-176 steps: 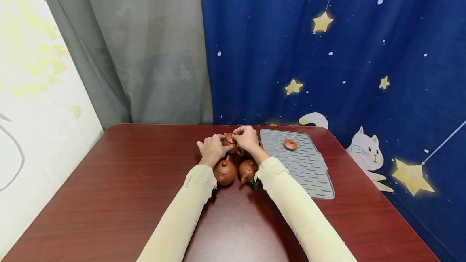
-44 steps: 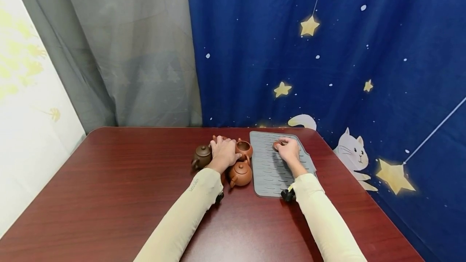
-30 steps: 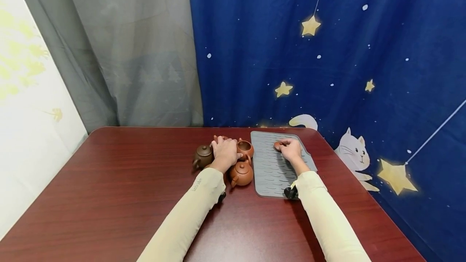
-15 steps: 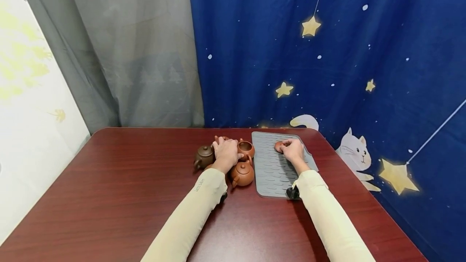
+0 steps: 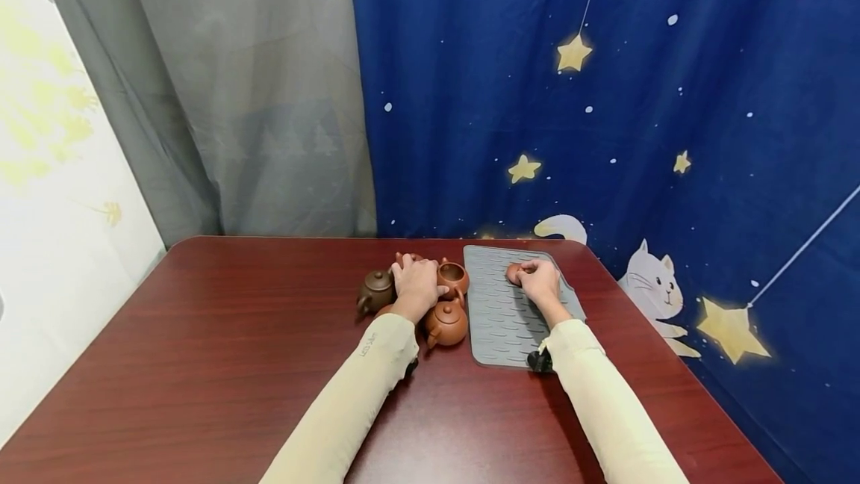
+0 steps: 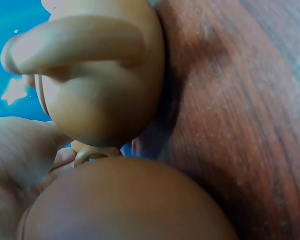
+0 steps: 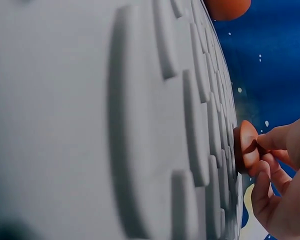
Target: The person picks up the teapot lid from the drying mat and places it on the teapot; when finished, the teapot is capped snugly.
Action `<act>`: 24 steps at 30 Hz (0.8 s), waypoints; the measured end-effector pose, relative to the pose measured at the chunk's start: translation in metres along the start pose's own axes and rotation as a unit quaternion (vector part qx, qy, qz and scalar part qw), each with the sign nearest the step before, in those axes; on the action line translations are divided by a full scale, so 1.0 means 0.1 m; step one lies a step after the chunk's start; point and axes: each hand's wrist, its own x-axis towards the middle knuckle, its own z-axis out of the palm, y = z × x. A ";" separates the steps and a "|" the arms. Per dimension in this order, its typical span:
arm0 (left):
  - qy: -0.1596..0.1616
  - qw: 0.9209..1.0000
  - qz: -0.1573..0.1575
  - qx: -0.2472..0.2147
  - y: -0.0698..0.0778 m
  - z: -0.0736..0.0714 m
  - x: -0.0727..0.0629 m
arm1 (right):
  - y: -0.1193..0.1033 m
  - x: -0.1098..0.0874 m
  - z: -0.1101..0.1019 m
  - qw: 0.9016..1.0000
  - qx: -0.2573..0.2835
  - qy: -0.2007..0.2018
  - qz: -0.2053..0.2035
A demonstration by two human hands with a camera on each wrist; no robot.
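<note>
On the grey ridged mat [image 5: 500, 327], my right hand [image 5: 543, 282] pinches the knob of a reddish-brown teapot lid [image 5: 513, 273]. In the right wrist view, thumb and fingers meet at the knob of the lid [image 7: 247, 145], which sits at the mat surface. My left hand [image 5: 418, 286] lies over a cluster of clay teapots, its fingers reaching towards a reddish teapot [image 5: 407, 255] behind. A lidless teapot [image 5: 453, 275] stands right of that hand, a lidded one [image 5: 446, 324] in front. Left is a dark brown teapot [image 5: 378, 291]. The left fingertips are partly hidden.
The dark red wooden table [image 5: 235, 364] spreads in front and to the left. Its back edge runs along a grey curtain [image 5: 269, 133] and a blue star-patterned curtain [image 5: 470, 95]. The mat lies near the back right corner.
About six seconds ago both hands were at a back teapot and the lid lay untouched on the mat. My right hand has moved right and pinches it; the last second shows almost no movement.
</note>
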 end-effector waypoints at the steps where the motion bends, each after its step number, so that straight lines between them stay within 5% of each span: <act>1: 0.000 1.000 -0.001 -0.002 0.00 0.00 0.00 | -0.01 0.00 0.00 1.000 0.001 0.001 0.000; 24: 0.010 0.999 -0.008 -0.038 0.00 0.02 -0.02 | -0.30 -0.18 0.10 0.997 0.050 0.005 -0.063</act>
